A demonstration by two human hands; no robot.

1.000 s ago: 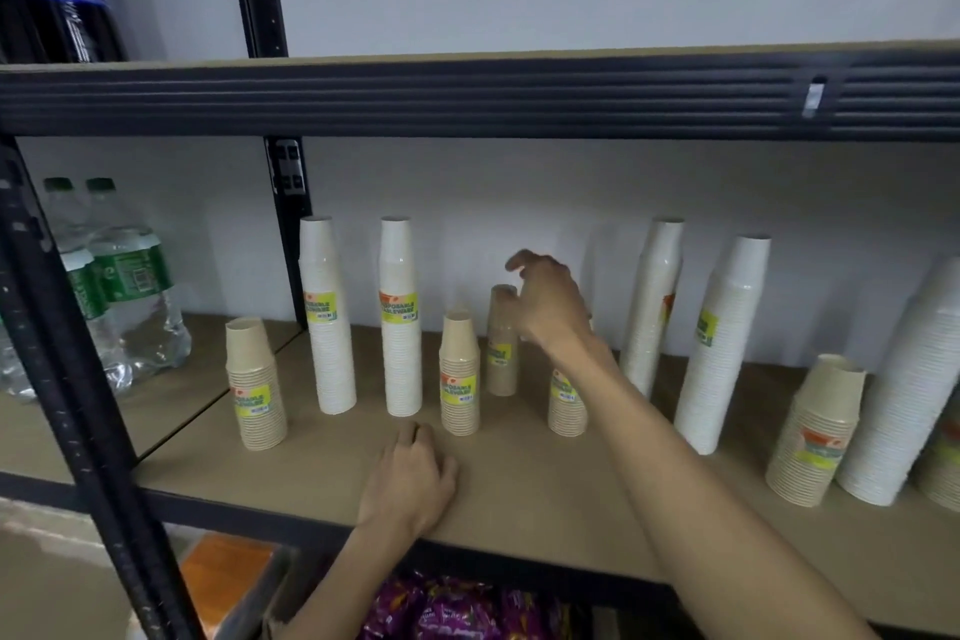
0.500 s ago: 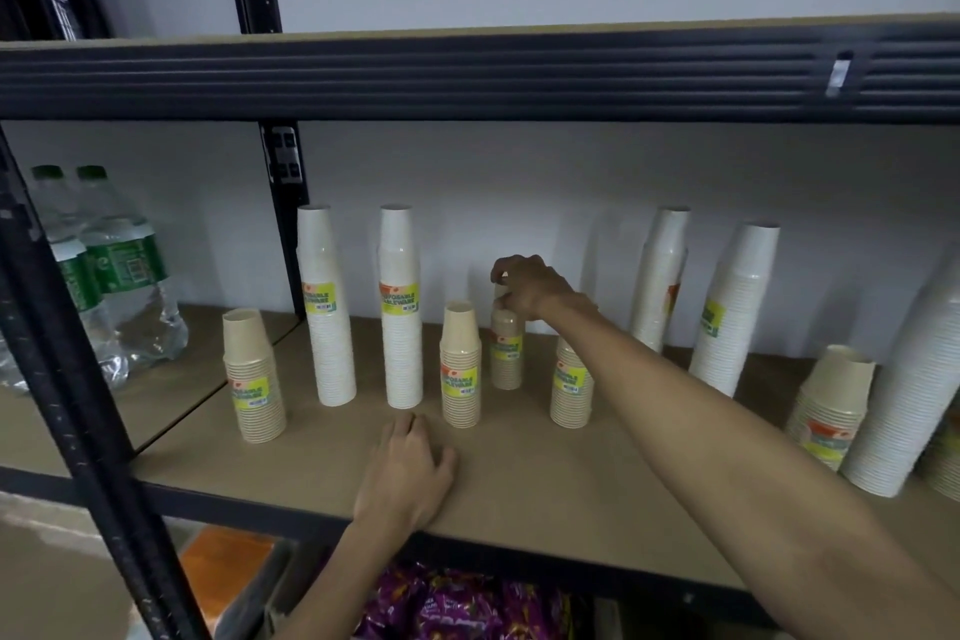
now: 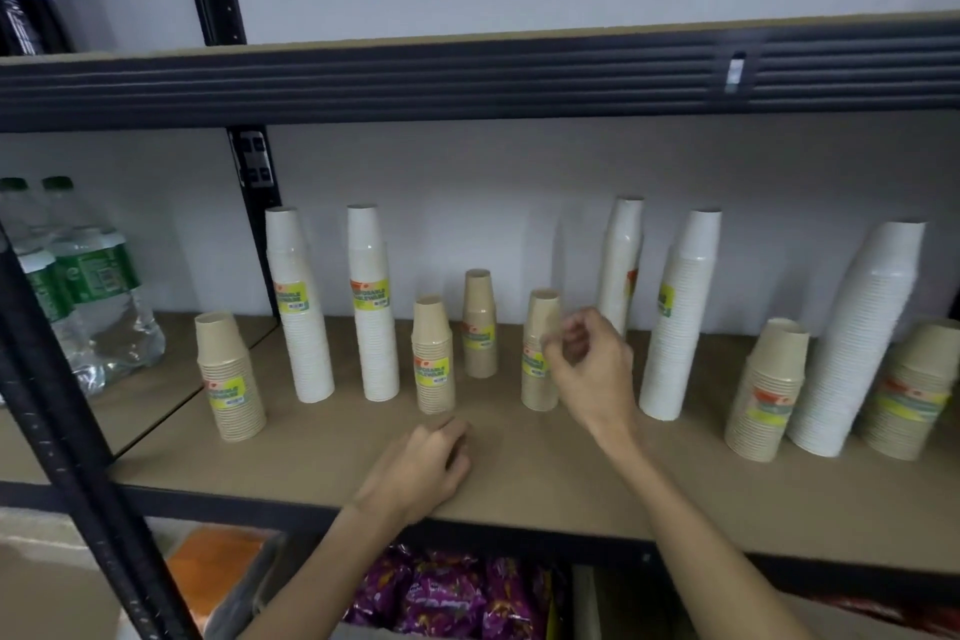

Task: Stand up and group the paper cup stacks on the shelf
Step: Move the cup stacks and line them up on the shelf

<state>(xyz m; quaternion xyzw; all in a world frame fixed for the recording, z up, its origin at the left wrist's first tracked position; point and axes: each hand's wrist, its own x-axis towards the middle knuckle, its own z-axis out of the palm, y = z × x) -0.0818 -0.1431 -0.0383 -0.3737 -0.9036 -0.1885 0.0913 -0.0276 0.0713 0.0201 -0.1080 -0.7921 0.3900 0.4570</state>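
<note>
Paper cup stacks stand upright on the brown shelf board [image 3: 519,478]. From the left: a short brown stack [image 3: 228,379], two tall white stacks [image 3: 300,307] [image 3: 373,307], three short brown stacks [image 3: 432,359] [image 3: 479,327] [image 3: 537,353], then two more tall white stacks [image 3: 621,265] [image 3: 680,317]. At the far right stand another brown stack [image 3: 769,390], a wide white stack [image 3: 857,343] and one more brown stack [image 3: 914,390]. My right hand [image 3: 587,369] hovers by the right side of the third brown stack, fingers loosely curled and holding nothing. My left hand [image 3: 421,468] rests palm down on the shelf's front edge.
Wrapped water bottles [image 3: 78,286] stand on the neighbouring shelf to the left, behind a black upright post [image 3: 52,379]. The upper shelf beam [image 3: 467,78] runs low over the tall stacks. Purple snack packets [image 3: 457,592] lie on the level below.
My right hand has left the top of the rear brown stack and drawn back to the right, beside the front brown stack. My left hand has stayed on the shelf edge.
</note>
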